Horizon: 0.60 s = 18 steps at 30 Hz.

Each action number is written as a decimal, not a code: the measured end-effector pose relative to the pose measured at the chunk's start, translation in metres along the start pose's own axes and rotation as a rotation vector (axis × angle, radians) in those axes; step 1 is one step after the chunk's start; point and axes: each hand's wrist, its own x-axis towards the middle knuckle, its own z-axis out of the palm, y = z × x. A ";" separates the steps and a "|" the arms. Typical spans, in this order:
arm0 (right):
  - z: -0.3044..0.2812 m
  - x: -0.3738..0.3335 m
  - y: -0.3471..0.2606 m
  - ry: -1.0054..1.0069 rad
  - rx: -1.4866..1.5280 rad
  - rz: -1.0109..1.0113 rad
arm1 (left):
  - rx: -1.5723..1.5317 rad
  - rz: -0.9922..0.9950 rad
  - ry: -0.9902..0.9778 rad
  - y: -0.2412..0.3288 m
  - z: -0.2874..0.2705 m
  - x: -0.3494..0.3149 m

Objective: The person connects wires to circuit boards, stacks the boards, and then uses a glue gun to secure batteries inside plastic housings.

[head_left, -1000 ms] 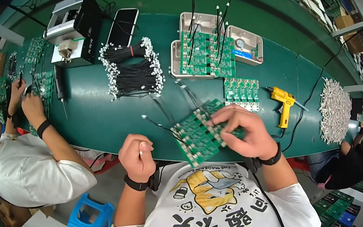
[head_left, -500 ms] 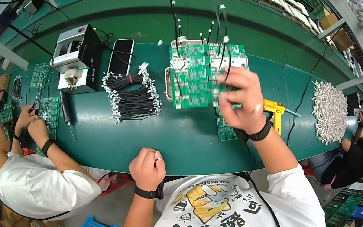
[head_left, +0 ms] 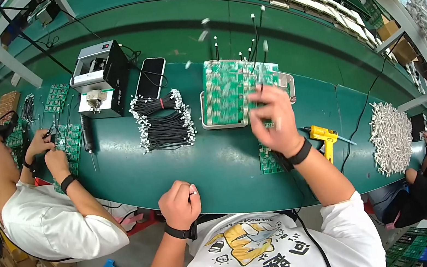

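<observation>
My left hand (head_left: 180, 205) is closed in a fist at the table's front edge; a small white connector (head_left: 193, 193) pokes out by the thumb, the rest hidden. My right hand (head_left: 276, 121) reaches over the near right part of a green circuit-board panel (head_left: 227, 95). Its fingers are bent but apart, with a gap between thumb and forefinger. Whether they touch the panel or a cable is unclear. The panel is blurred and rests over a pale tray (head_left: 289, 80). Several black cables (head_left: 255, 33) with white ends stand up from it.
Bundled black cables (head_left: 165, 121), a phone (head_left: 150, 79), a small machine (head_left: 100, 78) and a screwdriver (head_left: 87, 136) lie left. To the right are a yellow glue gun (head_left: 325, 139) and a heap of white pieces (head_left: 392, 137). Another board (head_left: 270, 161) lies under my right wrist. Co-workers sit either side.
The panel has shifted and turned on the tray, showing more of the tray's right end. My right hand has moved slightly left against it. My left hand stays closed at the edge.
</observation>
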 end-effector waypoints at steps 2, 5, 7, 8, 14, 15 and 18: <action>0.007 -0.007 0.018 -0.036 0.090 0.118 | 0.003 -0.006 0.004 0.000 0.001 0.001; 0.012 -0.017 0.037 -0.112 0.283 0.355 | -0.001 -0.010 0.010 0.001 0.002 0.002; 0.004 -0.018 0.032 -0.215 0.198 0.327 | -0.007 -0.007 0.025 0.002 0.002 0.001; 0.002 -0.018 0.028 -0.268 0.162 0.322 | 0.002 -0.007 0.020 0.002 0.002 0.001; -0.049 -0.005 -0.004 -0.325 0.051 0.330 | 0.001 0.009 -0.007 0.003 0.003 0.000; -0.063 -0.007 -0.011 -0.341 0.045 0.398 | -0.001 0.003 -0.017 0.003 0.002 -0.002; -0.084 -0.025 -0.031 -0.445 0.039 0.514 | 0.022 -0.003 0.014 0.003 0.003 0.001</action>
